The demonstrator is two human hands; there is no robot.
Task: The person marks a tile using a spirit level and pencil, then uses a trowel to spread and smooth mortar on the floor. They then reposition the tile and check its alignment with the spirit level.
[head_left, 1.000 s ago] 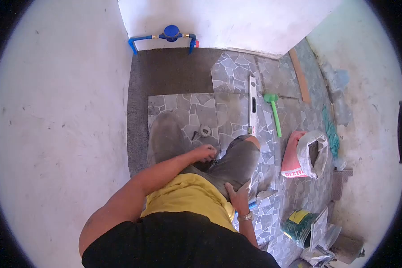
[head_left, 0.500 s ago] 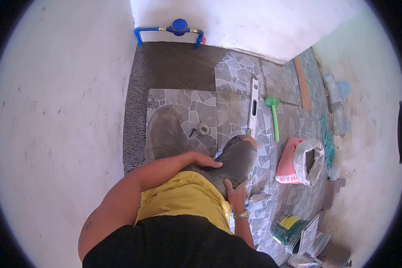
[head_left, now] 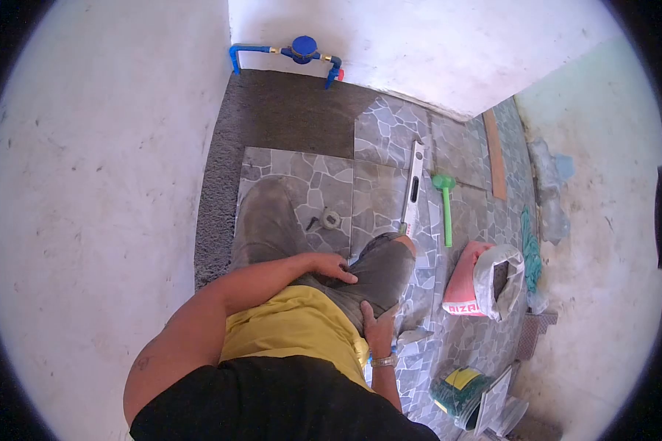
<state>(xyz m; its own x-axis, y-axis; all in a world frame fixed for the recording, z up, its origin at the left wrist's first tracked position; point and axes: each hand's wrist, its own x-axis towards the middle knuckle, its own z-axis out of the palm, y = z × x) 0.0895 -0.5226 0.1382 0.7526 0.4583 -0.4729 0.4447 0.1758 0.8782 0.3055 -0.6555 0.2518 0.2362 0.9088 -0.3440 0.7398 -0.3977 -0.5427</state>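
My left hand (head_left: 335, 267) reaches across my lap and lies on the grey-brown trousers (head_left: 379, 275), at the inner side of the right thigh. Its visible fingers point right, with nothing seen in them. Against the outer part of the same thigh rests my right hand (head_left: 379, 328), thumb spread away from the fingers; some fingers are partly hidden. A metal-banded watch (head_left: 384, 361) circles the right wrist. A trowel-like metal blade (head_left: 415, 336) lies on the floor beside that hand. Past my knees, a small round tape measure (head_left: 331, 218) sits on a stone-pattern tile (head_left: 312, 165).
A spirit level (head_left: 414, 184) and green mallet (head_left: 444, 206) lie right of my knee. Further right stand a red-and-white sack (head_left: 465, 290) and a green bucket (head_left: 460, 393). Bare grey mortar (head_left: 294, 110) runs below a blue water meter (head_left: 304, 48). A wooden strip (head_left: 494, 158) lies beyond.
The view has shifted slightly, so the tools and sack appear a little lower and further left. Both hands stay on the right trouser leg, with little visible movement.
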